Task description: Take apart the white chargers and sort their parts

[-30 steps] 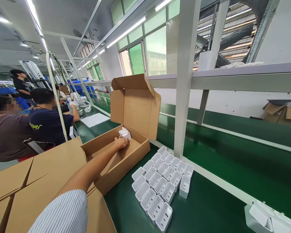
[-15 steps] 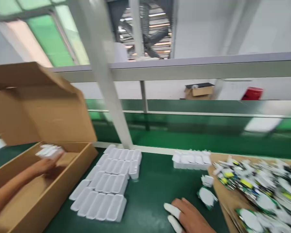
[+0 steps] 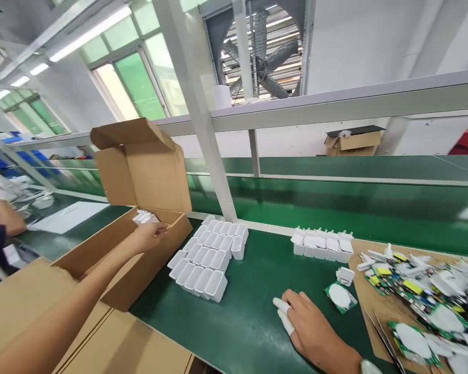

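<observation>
My left hand (image 3: pixel 151 236) hovers over the open cardboard box (image 3: pixel 140 270), fingers loosely bent and holding nothing. Just beyond it, a small stack of white parts (image 3: pixel 143 218) lies in the box's far corner. My right hand (image 3: pixel 312 330) rests flat on the green mat, with white finger cots on two fingers. A block of several white plastic housings (image 3: pixel 205 259) stands between my hands. A round white piece on a green board (image 3: pixel 340 296) lies just right of my right hand. Behind it is a row of white housings (image 3: pixel 323 246).
A cardboard sheet (image 3: pixel 378 311) at the right carries a heap of circuit boards (image 3: pixel 417 291) and tweezers (image 3: pixel 384 332). A white post (image 3: pixel 203 130) rises behind the housings, with the green conveyor (image 3: pixel 354 208) beyond. Flat cartons (image 3: pixel 23 296) lie at the lower left. A co-worker's arm (image 3: pixel 8 221) shows far left.
The view swung right, then settled. My left hand let go of the white parts and drew back from the box corner. My right hand came into view on the mat.
</observation>
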